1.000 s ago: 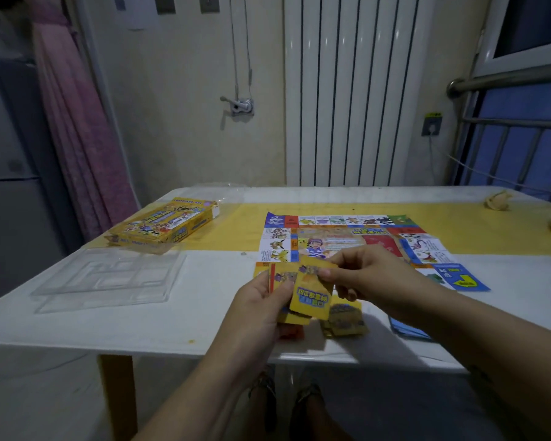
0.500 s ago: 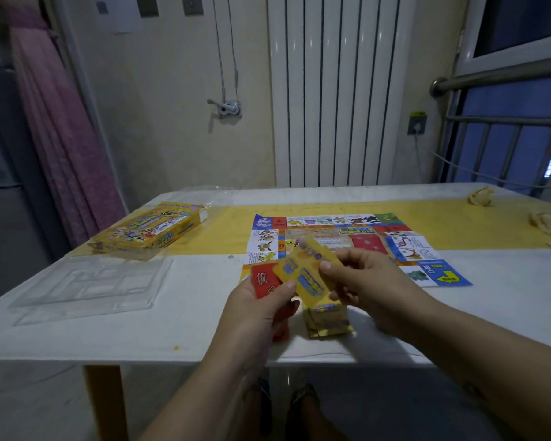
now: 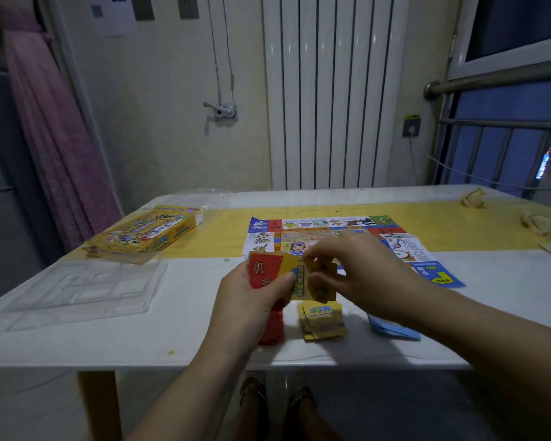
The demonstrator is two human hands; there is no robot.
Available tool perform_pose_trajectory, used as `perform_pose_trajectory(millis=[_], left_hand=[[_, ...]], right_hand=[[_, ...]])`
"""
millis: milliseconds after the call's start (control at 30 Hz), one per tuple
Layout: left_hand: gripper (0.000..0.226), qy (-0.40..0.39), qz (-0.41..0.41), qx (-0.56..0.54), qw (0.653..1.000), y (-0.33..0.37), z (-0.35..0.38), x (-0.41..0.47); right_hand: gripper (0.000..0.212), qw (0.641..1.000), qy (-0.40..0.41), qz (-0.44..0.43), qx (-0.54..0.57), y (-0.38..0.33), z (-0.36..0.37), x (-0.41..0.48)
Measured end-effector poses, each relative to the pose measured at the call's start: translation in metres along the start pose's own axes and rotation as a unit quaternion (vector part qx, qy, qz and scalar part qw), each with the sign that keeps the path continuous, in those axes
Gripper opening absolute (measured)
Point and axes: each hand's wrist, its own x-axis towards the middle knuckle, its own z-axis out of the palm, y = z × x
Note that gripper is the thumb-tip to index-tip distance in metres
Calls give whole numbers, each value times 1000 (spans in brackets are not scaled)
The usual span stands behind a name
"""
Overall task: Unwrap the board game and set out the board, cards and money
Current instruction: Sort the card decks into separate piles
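Card handling at centre frame: both hands engaged on one fan of cards.

The left hand [image 3: 255, 300] gripped the fan of cards [image 3: 287, 275], thumb laid across a red card [image 3: 261, 272] at its front. The right hand [image 3: 357, 272] pinched a yellow card [image 3: 323, 289] at the fan's right edge, fingers curled. Below the hands, a red pile [image 3: 272, 332], a yellow pile [image 3: 322, 323] and a blue pile [image 3: 392, 327] lay on the white table [image 3: 140, 342]. The board [image 3: 331, 226] lay unfolded behind the hands. The yellow box [image 3: 147, 230] and a clear plastic tray [image 3: 83, 291] sat at left.
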Motion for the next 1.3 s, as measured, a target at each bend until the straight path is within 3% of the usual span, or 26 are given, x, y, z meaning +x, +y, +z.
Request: perform_pose_trajectory(millis=[167, 300, 367, 467, 533, 600, 667, 800, 1000, 1100, 1300], left_hand=[[13, -11, -67, -108, 992, -5, 0, 1], [15, -9, -83, -144, 986, -7, 3, 1], [14, -10, -84, -141, 986, -5, 3, 2], [14, -27, -79, -102, 991, -1, 0, 5], [13, -40, -68, -68, 995, 3, -1, 8], [11, -50, -64, -59, 995, 7, -1, 11], [10, -54, -76, -61, 994, 9, 0, 14], [11, -28, -115, -116, 986, 6, 1, 19], [8, -59, -141, -157, 976, 11, 3, 15], [18, -94, -163, -185, 965, 12, 2, 10], [19, -76, -164, -204, 962, 9, 5, 4]], right_hand=[[9, 972, 19, 101, 211, 9, 10, 0], [12, 930, -23, 144, 337, 6, 17, -6], [22, 949, -60, 126, 284, 7, 15, -7], [82, 987, -90, 60, 119, 10, 3, -6], [94, 995, -92, -24, -1, 8, -4, -5], [82, 988, -89, -80, -93, 6, -7, -2], [73, 988, -69, -73, -117, 3, -10, 2], [83, 987, -62, -66, -134, -1, -8, -1], [44, 993, -32, -70, -89, 1, -4, -1], [42, 999, -31, -32, -20, 4, -5, 0], [37, 999, -34, -25, -1, 5, -3, 2]])
